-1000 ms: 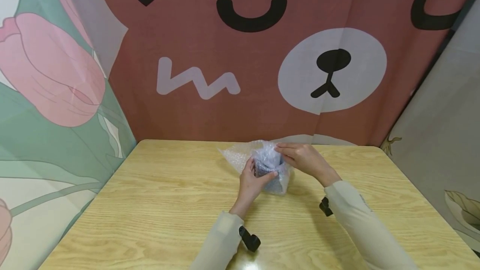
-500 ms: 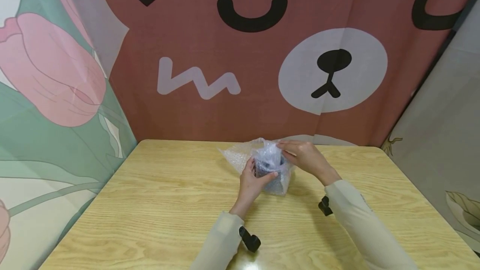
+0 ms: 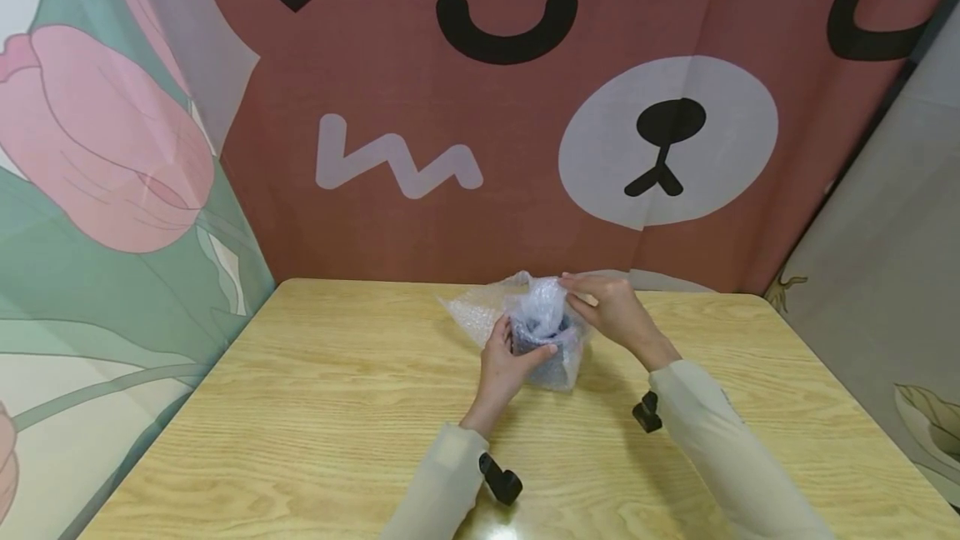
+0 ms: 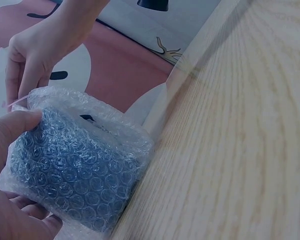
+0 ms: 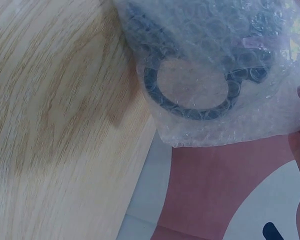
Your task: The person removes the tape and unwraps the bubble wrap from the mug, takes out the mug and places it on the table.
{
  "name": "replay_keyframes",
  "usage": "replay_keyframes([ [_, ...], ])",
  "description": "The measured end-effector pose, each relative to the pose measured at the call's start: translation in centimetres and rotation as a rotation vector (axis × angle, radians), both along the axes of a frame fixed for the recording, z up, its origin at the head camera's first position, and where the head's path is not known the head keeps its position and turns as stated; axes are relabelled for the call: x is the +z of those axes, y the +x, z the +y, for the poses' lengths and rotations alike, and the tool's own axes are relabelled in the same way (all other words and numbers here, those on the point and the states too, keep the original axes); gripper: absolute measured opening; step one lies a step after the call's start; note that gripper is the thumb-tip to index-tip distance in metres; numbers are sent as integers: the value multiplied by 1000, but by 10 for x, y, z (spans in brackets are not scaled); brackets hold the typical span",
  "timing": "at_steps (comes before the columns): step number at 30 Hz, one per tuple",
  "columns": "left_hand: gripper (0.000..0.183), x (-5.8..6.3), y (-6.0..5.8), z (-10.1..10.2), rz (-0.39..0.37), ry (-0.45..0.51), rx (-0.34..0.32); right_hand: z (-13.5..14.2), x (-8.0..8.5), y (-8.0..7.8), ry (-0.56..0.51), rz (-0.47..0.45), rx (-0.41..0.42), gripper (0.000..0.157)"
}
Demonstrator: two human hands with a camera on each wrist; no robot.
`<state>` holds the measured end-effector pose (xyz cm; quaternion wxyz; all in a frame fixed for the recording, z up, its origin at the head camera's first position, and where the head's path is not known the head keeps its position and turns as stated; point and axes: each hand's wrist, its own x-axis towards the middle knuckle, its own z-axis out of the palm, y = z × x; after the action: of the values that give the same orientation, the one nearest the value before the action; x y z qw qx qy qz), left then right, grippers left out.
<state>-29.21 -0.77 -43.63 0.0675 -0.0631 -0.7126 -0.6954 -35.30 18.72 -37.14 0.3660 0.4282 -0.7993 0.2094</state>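
Clear bubble wrap (image 3: 546,302) encloses a dark handled mug (image 3: 547,369) toward the far edge of the wood-grain table (image 3: 337,407). Left hand (image 3: 506,363) grips its side; right hand (image 3: 617,311) pinches the wrap's upper edge. Judged risk: tugging against a slack hold could tip it.

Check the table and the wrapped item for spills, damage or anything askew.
Nothing stands out: no spill shows on the table, and the bubble wrap is just loose and crumpled on top. Through it, small flaws in the dark loop-handled item can't be ruled out.
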Motion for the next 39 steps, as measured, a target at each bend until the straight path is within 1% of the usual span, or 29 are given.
replay_keyframes([
  [9,89,1,2,0,15,2,-5,1,-2,-1,-114,-22,-42,26],
  [14,89,2,2,1,9,-8,1,1,-4,-1,-173,-59,-44,26],
  [19,89,2,1,1,6,-9,7,0,-4,1,-252,-157,-44,27],
  [24,90,2,1,1,-1,-8,11,0,-3,2,-288,-273,-44,27],
  [30,91,2,2,1,-7,-13,14,2,-3,3,-325,-444,-1,15],
  [32,91,2,2,1,-7,-13,13,2,-2,3,-334,-483,20,13],
  [33,91,1,2,1,-6,-11,11,2,-2,4,-336,-497,26,14],
  [36,90,1,2,1,0,-9,9,0,1,7,-329,-498,60,18],
  [39,90,2,2,1,4,-6,8,-5,11,18,-299,-474,80,20],
])
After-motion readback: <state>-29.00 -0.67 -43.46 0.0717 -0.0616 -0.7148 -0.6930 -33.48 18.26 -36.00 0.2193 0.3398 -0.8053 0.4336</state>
